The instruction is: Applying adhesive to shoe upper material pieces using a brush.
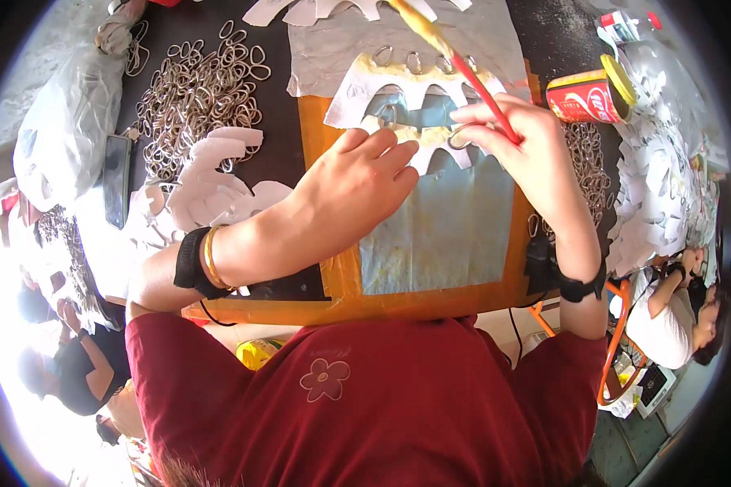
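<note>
My right hand [532,142] is closed round the red handle of a brush [481,91], whose yellowed upper part slants away to the far left. The same hand's thumb and fingertip pinch an oval metal ring [456,140] at the near scalloped white piece [455,156]. On that piece's left part my left hand [357,183] rests with curled fingers, and its fingertips are hidden. Just beyond lies another scalloped white piece [352,96] with a yellowish smeared edge and several metal rings along it. Both pieces lie over a stained blue sheet [439,235].
A heap of metal rings [191,101] lies left, beside white cut pieces [211,191] and a phone [117,183]. At right are a red can [581,96], more rings [589,162] and white pieces [650,195]. Orange tape [345,280] borders the table edge. Other people sit at both sides.
</note>
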The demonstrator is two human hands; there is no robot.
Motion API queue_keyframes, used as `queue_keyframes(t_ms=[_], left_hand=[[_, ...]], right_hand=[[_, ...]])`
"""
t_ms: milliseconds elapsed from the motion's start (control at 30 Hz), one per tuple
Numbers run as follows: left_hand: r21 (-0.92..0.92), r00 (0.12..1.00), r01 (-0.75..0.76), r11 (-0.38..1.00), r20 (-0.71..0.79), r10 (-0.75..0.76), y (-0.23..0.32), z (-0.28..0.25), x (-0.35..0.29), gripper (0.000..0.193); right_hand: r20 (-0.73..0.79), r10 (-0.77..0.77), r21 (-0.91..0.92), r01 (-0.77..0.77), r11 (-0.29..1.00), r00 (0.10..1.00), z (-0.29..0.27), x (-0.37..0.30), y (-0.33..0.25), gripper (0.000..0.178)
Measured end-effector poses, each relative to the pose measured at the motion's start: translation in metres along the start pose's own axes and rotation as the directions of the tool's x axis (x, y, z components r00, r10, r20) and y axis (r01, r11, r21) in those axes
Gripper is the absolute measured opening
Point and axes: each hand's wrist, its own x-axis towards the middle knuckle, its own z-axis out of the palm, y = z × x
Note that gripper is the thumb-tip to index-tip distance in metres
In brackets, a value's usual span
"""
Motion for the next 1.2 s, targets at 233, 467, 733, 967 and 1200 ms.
queue_keyframes(t_ms=[233,467,733,967,1200], left_hand=[[-0.056,1.000,0.008,0.998,-0.016,-0.009,-0.010,0.003,0.002,0.017],[-0.084,0.997,0.064,0.994,0.043,-0.060,-0.012,0.009,0.010,0.020],[-0.090,0.998,0.064,0.994,-0.015,-0.065,-0.014,0.015,0.013,0.020],[-0.066,0.996,0.072,0.995,-0.043,-0.075,-0.014,0.016,0.012,0.020],[-0.031,0.998,0.065,0.997,-0.027,-0.065,-0.014,0.015,0.013,0.021]], right_hand=[[0.148,0.108,0.028,-0.114,0.993,0.983,0.018,0.038,0.017,0.016],[0.203,0.012,0.066,-0.026,0.997,0.979,0.029,0.049,0.035,0.017],[0.181,0.011,0.029,-0.016,0.999,0.983,0.034,0.050,0.034,0.019],[0.059,-0.094,-0.139,0.101,0.985,0.994,0.032,0.043,0.037,0.022],[0.012,-0.047,-0.135,0.048,0.990,0.999,0.037,0.031,0.038,0.019]])
